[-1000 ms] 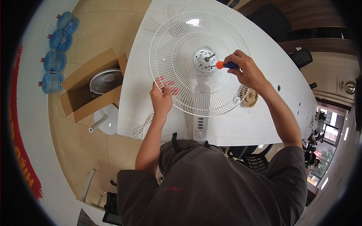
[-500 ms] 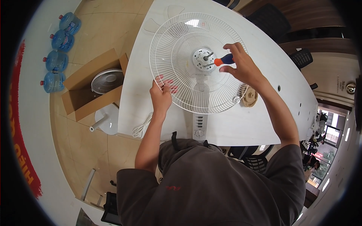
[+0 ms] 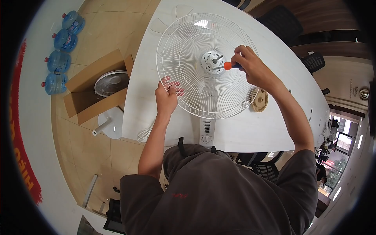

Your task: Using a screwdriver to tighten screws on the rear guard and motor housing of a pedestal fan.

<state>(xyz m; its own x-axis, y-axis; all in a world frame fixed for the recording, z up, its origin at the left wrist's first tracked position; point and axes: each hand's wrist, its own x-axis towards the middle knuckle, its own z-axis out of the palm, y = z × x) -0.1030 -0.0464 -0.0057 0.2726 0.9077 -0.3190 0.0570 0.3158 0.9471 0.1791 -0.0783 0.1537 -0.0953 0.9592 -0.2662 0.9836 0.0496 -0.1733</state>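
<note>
Two bare hands work on a white fan grille (image 3: 203, 74) lying on a white table (image 3: 274, 125).
Left hand (image 3: 167, 96) grips the grille's near-left rim; right hand (image 3: 250, 68) is closed on an orange-handled screwdriver (image 3: 227, 65) aimed at the motor hub (image 3: 212, 62) in the centre. The hands are well apart.

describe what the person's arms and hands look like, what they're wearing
Both forearms are bare down to the left hand and right hand: no gloves, watch or rings show. Short sleeves of a loose dark grey-brown shirt, with a small red mark, end above the elbows.
</note>
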